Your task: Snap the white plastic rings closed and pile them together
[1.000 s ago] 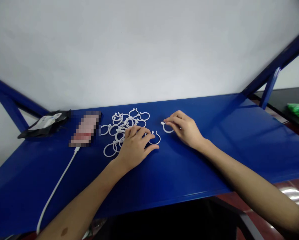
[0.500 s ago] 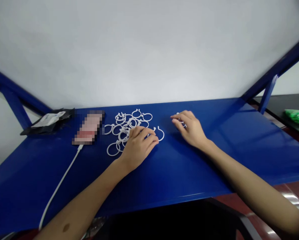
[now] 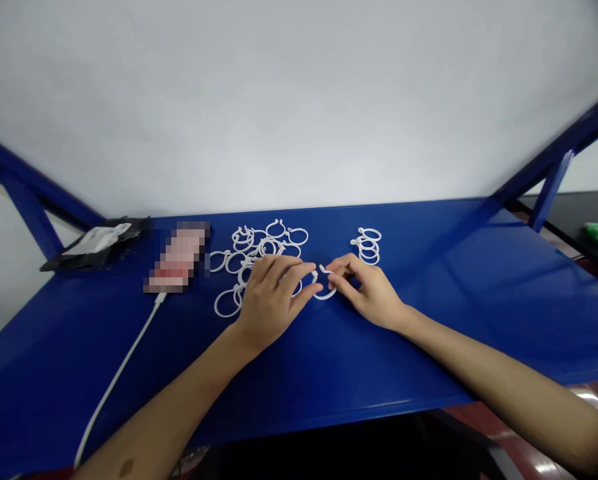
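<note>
A white plastic open ring [image 3: 325, 296] with small knobbed ends is held between my two hands just above or on the blue table. My left hand [image 3: 273, 293] has thumb and forefinger at the ring's left side, closed about it. On the other side, my right hand [image 3: 371, 290] pinches the ring's right end. Behind and left of my left hand lies a loose pile of similar white rings [image 3: 269, 245], partly covered by that hand. Several more rings [image 3: 369, 248] lie overlapped in a small group beyond my right hand.
The blue metal table [image 3: 409, 373] meets a pale wall [image 3: 299, 107] at the back. A blurred-out phone [image 3: 179, 257] with a white cable [image 3: 123, 373] lies left of the pile. Farther left is a black packet [image 3: 99, 243] with a white label. Blue braces rise at both sides.
My right hand has come back left and nearer from the small ring group, uncovering it, and has taken hold of the ring beside my left hand. That ring has shifted slightly nearer.
</note>
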Tool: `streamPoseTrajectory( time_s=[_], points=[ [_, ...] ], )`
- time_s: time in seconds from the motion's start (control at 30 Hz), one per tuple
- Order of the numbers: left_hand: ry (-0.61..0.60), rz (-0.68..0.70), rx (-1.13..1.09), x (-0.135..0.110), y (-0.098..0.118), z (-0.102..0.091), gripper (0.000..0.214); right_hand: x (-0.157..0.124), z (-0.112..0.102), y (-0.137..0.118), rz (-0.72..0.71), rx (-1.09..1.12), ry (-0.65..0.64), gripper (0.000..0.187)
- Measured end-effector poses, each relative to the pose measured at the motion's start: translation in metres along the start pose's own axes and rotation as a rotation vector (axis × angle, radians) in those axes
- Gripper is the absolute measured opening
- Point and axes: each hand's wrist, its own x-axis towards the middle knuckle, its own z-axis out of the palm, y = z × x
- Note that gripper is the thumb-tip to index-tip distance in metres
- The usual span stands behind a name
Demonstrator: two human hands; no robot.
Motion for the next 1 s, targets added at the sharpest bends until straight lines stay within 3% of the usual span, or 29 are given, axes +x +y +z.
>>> streamPoseTrajectory(
  time_s=[0.2,0.4,0.53,1.0],
  points=[
    [-0.119,-0.057,-0.160,-0.001,-0.003,0.003,0.025,-0.005,0.004,-0.006,-0.016,0.059,-0.111,0.016],
    [-0.160,-0.070,-0.398,0.001,-0.009,0.000,0.033,-0.005,0.003,-0.007,0.038,0.209,-0.100,0.020],
    [-0.118,-0.056,-0.377,0.001,-0.011,0.002,0.022,-0.006,0.004,-0.009,0.001,0.168,-0.114,0.018],
    [-0.087,0.005,-0.188,-0.003,-0.001,0.002,0.027,-0.007,-0.003,-0.014,-0.338,-0.055,-0.202,0.016]
  ],
)
